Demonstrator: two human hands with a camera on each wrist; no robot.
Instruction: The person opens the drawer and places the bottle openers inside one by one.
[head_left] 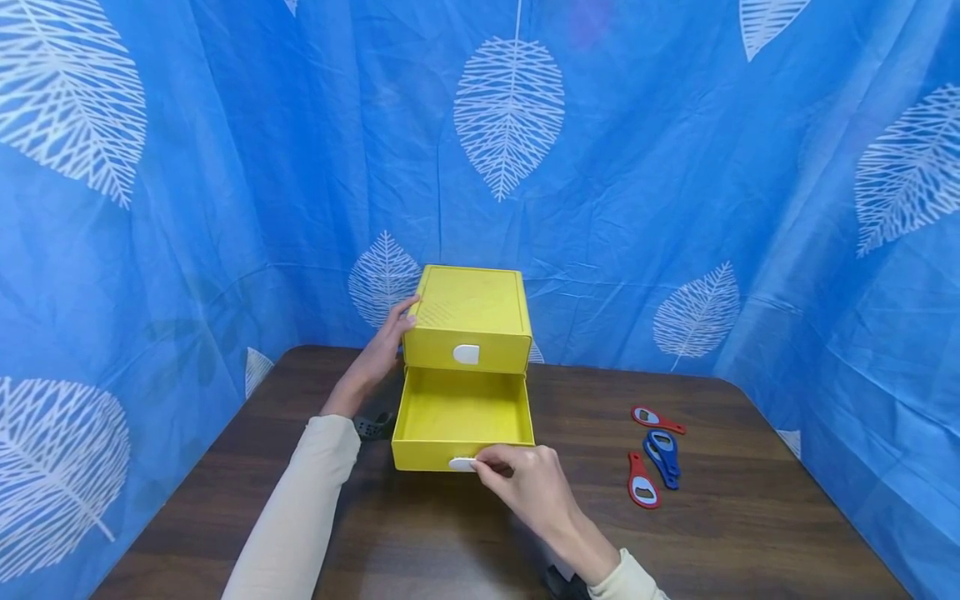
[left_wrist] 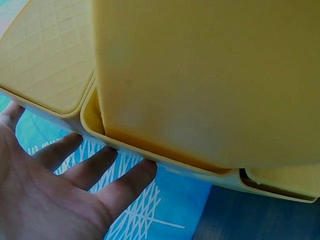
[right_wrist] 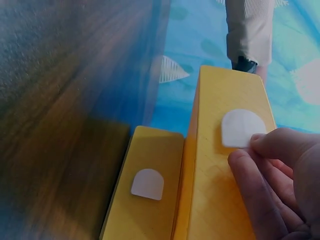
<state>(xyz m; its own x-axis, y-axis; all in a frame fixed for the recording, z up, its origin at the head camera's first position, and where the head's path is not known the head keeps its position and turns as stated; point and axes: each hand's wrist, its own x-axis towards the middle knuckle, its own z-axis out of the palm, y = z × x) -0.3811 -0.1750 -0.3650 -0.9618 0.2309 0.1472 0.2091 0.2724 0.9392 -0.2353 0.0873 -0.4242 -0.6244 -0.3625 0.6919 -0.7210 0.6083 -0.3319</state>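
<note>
A yellow drawer unit [head_left: 472, 300] stands on the table, its top drawer [head_left: 431, 348] closed. Below that, a drawer [head_left: 457, 404] is pulled out, with nothing inside it. My right hand [head_left: 532, 487] pinches the white tab handle [right_wrist: 242, 127] of this drawer between thumb and fingers. Another closed yellow drawer front [right_wrist: 150, 155] with its own white tab [right_wrist: 148, 184] shows lower down in the right wrist view, nearer the tabletop. My left hand [head_left: 382, 350] rests along the unit's left side, fingers [left_wrist: 132, 182] extended against its edge.
On the dark wooden table [head_left: 742, 533], to the right, lie several bottle openers: a red one [head_left: 658, 420] behind, blue ones [head_left: 663, 454] overlapping, and another red one [head_left: 643, 483] in front. A blue leaf-patterned curtain [head_left: 600, 250] surrounds the table's back and sides.
</note>
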